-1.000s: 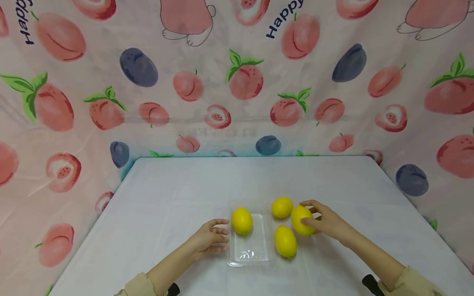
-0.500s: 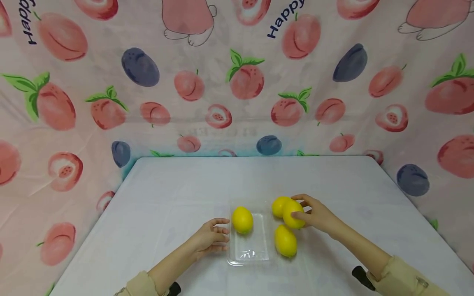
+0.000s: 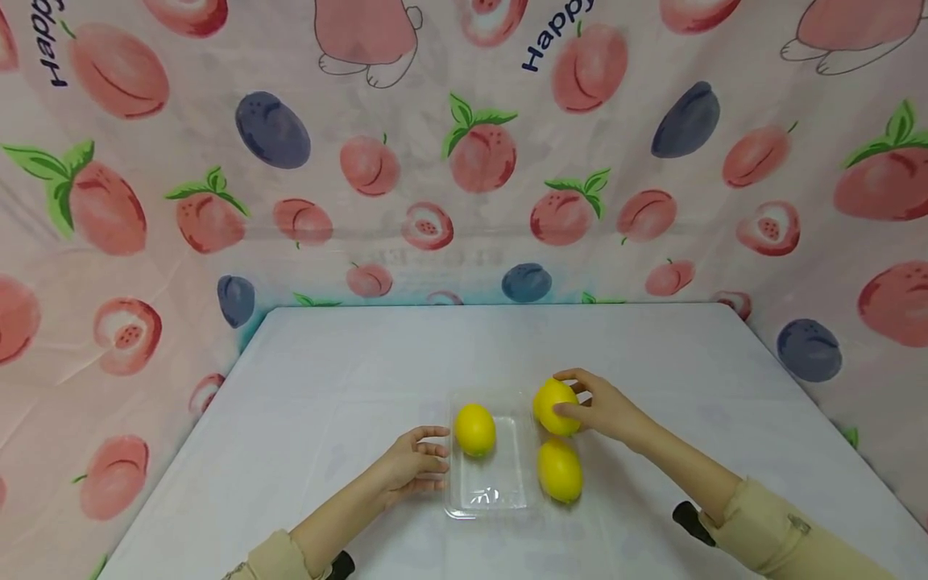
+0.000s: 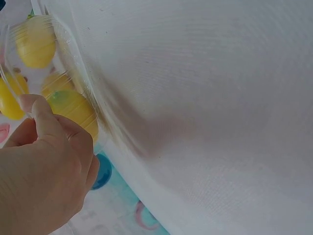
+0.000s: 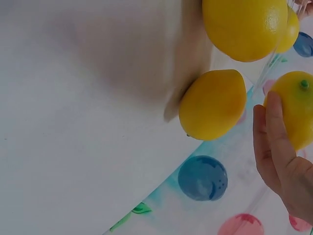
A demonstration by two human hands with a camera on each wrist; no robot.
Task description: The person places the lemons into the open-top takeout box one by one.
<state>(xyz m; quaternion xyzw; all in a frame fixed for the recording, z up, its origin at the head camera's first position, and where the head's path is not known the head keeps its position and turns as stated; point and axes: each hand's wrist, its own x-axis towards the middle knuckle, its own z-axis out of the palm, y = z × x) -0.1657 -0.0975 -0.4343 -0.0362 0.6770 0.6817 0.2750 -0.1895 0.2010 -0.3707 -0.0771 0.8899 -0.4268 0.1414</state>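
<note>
Holding a lemon (image 3: 561, 411) with the right hand (image 3: 605, 409), fingers and thumb clamped on it, just right of the clear tray (image 3: 495, 485)'s far end. From the head it overlaps the far lemon (image 5: 212, 105); right wrist view shows them apart. Near lemon (image 3: 560, 471) sits on the white table (image 3: 377, 354), right of the tray. Fourth lemon (image 3: 474, 431) lies inside the tray, far left part. Left hand (image 3: 406, 466): fingers apart, tips at the tray's left rim. Fruit-print cloth (image 3: 428, 105) behind.
</note>
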